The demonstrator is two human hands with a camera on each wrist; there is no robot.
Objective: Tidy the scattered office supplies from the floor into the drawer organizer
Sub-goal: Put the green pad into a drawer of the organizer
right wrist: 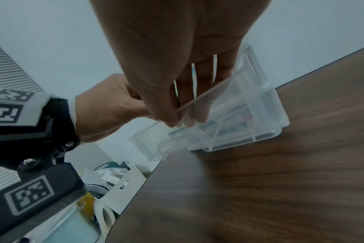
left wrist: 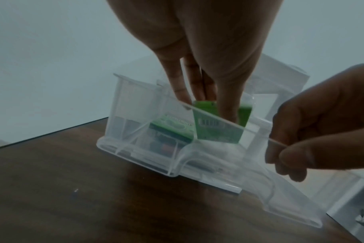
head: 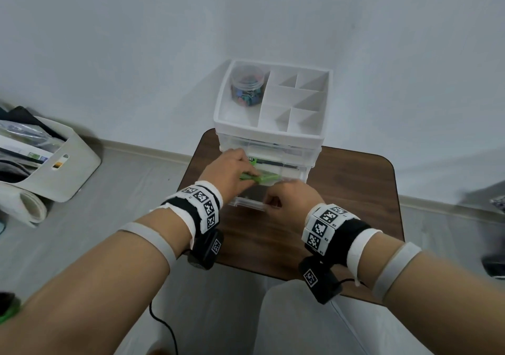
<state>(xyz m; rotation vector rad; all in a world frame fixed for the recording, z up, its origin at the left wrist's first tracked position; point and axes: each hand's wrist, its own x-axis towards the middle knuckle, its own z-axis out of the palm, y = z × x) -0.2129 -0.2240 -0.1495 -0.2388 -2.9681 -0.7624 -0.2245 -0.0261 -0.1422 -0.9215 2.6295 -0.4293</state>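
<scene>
Two hands are at the clear drawer organizer (head: 269,141), which stands on a dark wood table (head: 363,190) at the frame's centre. The step in hand looks like stowing: the left hand (head: 228,170) pinches a green packet (left wrist: 218,129) and lowers it into the pulled-out bottom drawer (head: 247,203), while the right hand (head: 291,200) grips that drawer's front lip. Next, I judge, the packet must be let go flat inside, then the drawer pushed shut squarely. Another green pack (left wrist: 172,127) and some dark items already lie in the drawer. Up top, the white divided tray (head: 326,103) holds a jar of coloured binder clips (head: 247,85); its small cells look bare. At left, a grey bin (head: 73,163) holds mixed clutter
</scene>
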